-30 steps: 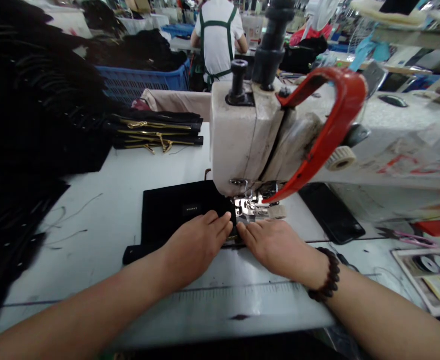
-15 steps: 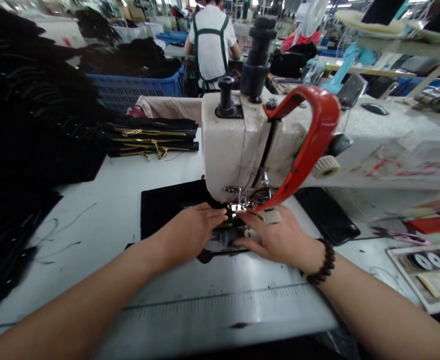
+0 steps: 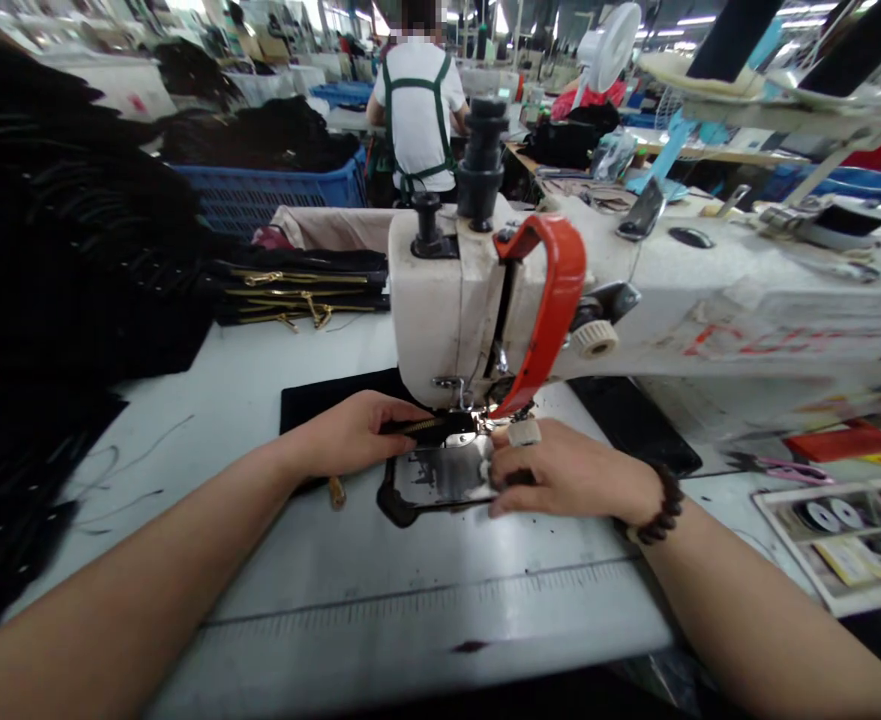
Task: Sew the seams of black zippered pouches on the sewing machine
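Observation:
A white sewing machine [image 3: 440, 310] with a red curved guard [image 3: 556, 310] stands over a metal plate [image 3: 440, 475]. Left of the needle area, my left hand [image 3: 350, 432] pinches the edge of a black fabric piece [image 3: 312, 400] that has a zipper [image 3: 421, 427] along it. The fabric runs under the machine head. A gold zipper pull [image 3: 336, 492] lies below my left wrist. My right hand [image 3: 552, 468], with a light wrap on one finger, is curled beside the needle area at the plate's right side. What its fingertips hold, if anything, is hidden.
Black zippered pieces [image 3: 305, 290] are stacked behind on the left, beside a large black fabric pile [image 3: 72, 230]. A black phone [image 3: 639, 425], pink-handled snips [image 3: 796, 470] and a bobbin tray [image 3: 845, 600] lie right. A person [image 3: 419, 110] sits beyond a blue crate [image 3: 275, 190].
My left hand has moved left and now pinches the zipper edge, and the gold pull and metal plate show more. My right hand's fingers have curled in. The camera view has shifted slightly.

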Available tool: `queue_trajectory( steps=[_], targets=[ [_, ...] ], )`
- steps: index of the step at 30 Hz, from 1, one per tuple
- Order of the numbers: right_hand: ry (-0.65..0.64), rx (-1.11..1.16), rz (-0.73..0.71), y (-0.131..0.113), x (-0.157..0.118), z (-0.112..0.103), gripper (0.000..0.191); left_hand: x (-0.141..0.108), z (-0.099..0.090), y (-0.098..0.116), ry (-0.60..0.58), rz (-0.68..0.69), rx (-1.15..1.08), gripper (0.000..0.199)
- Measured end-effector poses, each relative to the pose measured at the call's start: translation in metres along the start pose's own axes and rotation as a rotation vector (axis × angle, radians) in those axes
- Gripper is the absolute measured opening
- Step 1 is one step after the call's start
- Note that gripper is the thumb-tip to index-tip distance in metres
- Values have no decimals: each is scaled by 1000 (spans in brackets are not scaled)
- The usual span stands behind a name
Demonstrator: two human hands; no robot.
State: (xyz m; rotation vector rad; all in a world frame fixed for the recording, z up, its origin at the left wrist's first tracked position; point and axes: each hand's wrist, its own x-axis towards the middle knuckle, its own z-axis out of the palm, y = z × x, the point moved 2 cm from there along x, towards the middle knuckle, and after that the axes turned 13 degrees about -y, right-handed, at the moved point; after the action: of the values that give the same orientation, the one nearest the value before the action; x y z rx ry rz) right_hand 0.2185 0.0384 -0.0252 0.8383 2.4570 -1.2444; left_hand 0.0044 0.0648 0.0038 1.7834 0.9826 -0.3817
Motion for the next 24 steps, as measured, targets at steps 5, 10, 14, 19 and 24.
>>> queue_trajectory(
  steps=[5, 10, 14, 19, 24],
  targets=[
    [21, 42, -31, 0, -17, 0, 45, -3, 23, 15, 80, 130, 921, 39],
    [636, -472, -46, -10, 0, 11, 29, -5, 43, 18, 464, 318, 1246, 39],
    [703, -590, -40, -10, 14, 26, 26, -7, 42, 19, 545, 346, 1263, 40],
    [709, -561, -33, -8, 16, 33, 22, -10, 43, 22, 564, 333, 1277, 43],
    [592, -433, 14, -3, 21, 37, 24, -9, 44, 19, 555, 340, 1260, 42]
  ],
)
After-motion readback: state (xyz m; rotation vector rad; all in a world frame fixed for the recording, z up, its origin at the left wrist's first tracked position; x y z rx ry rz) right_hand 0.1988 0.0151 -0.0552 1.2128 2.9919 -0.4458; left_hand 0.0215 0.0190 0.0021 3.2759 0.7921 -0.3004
